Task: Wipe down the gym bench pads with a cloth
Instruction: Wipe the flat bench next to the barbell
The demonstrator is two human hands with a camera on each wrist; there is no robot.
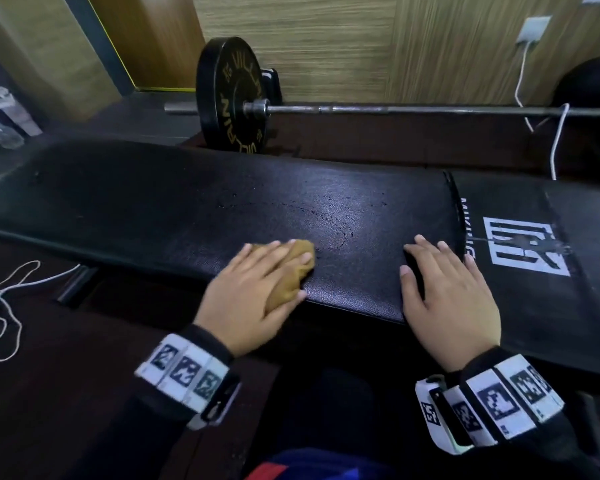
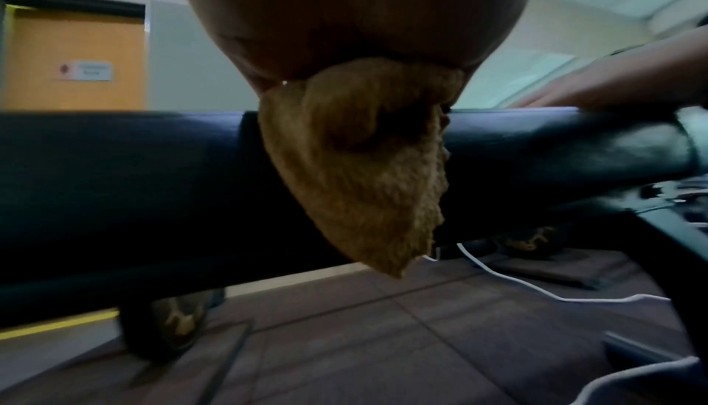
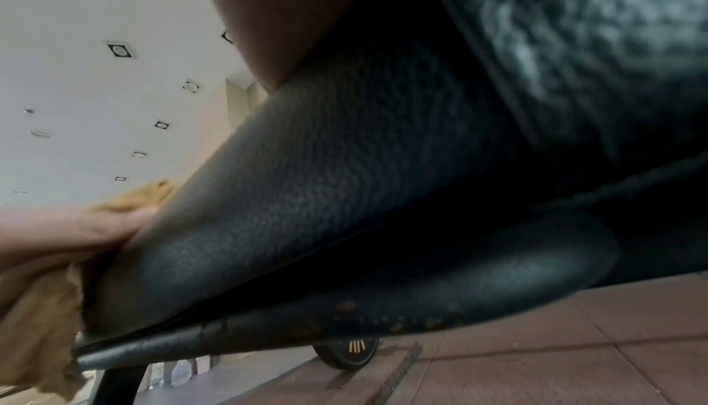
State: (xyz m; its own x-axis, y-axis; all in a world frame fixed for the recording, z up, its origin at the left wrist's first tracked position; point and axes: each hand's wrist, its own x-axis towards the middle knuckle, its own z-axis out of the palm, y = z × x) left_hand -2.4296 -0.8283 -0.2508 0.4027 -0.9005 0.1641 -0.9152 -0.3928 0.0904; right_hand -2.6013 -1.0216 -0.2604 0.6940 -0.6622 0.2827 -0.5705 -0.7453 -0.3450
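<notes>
Left hand: your left hand [image 1: 248, 299] lay flat on the tan cloth [image 1: 290, 275], fingers straight and spread, pressing it down rather than gripping it.
Cloth: it sat bunched on the near edge of the long bench pad [image 1: 187, 206]; in the left wrist view a corner of the cloth [image 2: 368, 169] hung down over the pad's side.
Right hand: your right hand [image 1: 447, 299] rested open on the same pad, fingers straight and apart, holding nothing, just beside the gap to the second pad.
Second pad: the shorter pad [image 1: 541, 282] with a white printed logo lay to your right, apart from the long one by a narrow seam.
Pad surface: small dark specks and a faint curved mark showed beyond the cloth.
Behind the bench: a barbell [image 1: 413, 110] with a black weight plate [image 1: 231, 95] stood on the floor near the wood-panel wall.
Floor, left: a white cable [image 1: 11, 289] lay looped.
</notes>
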